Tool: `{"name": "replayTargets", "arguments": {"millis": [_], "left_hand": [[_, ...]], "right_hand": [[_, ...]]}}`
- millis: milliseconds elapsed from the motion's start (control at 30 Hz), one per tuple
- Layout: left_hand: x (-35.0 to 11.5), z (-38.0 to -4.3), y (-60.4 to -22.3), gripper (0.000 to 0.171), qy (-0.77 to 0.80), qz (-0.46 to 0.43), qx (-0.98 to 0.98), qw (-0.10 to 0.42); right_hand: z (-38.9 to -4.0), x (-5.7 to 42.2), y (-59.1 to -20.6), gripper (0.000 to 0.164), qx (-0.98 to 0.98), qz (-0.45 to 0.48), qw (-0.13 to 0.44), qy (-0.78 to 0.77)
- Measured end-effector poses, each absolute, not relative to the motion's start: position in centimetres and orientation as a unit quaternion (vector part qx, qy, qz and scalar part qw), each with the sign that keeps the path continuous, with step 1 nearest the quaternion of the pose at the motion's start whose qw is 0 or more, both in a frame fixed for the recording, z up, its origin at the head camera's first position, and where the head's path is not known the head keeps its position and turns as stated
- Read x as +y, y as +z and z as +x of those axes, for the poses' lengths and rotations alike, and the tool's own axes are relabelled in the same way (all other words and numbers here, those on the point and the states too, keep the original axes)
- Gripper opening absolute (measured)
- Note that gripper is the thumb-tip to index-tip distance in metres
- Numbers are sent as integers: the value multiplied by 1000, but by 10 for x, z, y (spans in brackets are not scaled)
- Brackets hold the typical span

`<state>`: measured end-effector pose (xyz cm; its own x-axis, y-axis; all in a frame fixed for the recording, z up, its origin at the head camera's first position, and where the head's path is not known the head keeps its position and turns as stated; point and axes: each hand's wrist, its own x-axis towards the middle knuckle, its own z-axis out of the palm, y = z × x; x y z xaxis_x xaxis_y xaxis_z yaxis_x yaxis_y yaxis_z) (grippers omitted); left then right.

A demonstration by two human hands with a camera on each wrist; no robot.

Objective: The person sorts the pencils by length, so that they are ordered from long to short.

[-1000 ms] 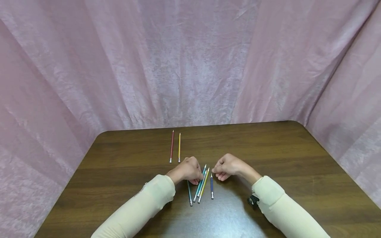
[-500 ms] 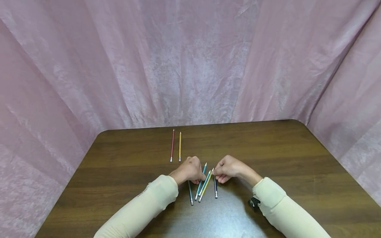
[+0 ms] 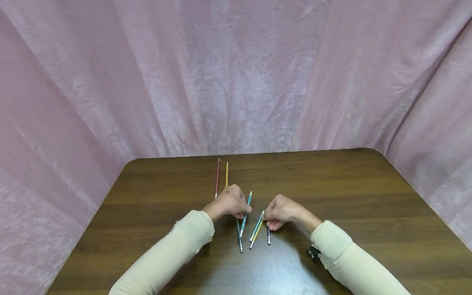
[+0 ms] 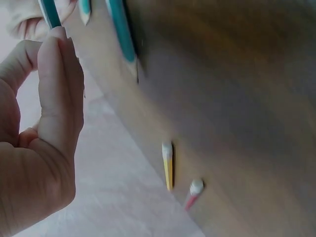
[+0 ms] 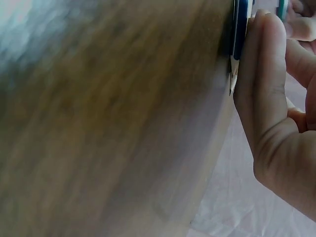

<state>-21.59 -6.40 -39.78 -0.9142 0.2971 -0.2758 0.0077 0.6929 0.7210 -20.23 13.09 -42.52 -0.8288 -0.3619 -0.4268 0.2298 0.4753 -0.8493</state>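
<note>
My left hand (image 3: 231,201) pinches a teal pencil (image 3: 249,198) between thumb and fingers; its eraser end points toward me. Under that hand, a dark green pencil (image 3: 239,237) lies on the table. My right hand (image 3: 283,211) pinches a yellow pencil (image 3: 255,238) close to its sharpened tip. Another teal pencil (image 3: 255,229) lies along the yellow one, their tips together. Below the right hand, a blue pencil (image 3: 268,237) shows its eraser end; in the right wrist view its sharpened tip lies beside the fingers (image 5: 269,64).
Beyond the left hand, a red pencil (image 3: 217,178) and a second yellow pencil (image 3: 227,174) lie side by side, tips toward the table's far edge. The brown wooden table (image 3: 332,180) meets pink curtains (image 3: 250,82) behind and at both sides.
The left hand has moved forward and left with its teal pencil, away from the others. The right hand has come to grip the yellow pencil's tip; that pencil and the blue one shifted right.
</note>
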Motion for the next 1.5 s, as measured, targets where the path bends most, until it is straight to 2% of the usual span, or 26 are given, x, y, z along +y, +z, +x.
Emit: {"name": "replayTargets", "arguments": {"millis": [500,1267,1500], "left_hand": [[-116,-218,-378,10,391,50,903,172],[-115,-224,-389,7,429,30,889,154],[-112,-224,-391,7,436,24,887,150]], "right_hand": [[-211,109,-422,13,857,-36,258,-445],[-214,78,-412,18,930,-68,198,-303],[-216,82,-411,20,921,-60,218,-319]]}}
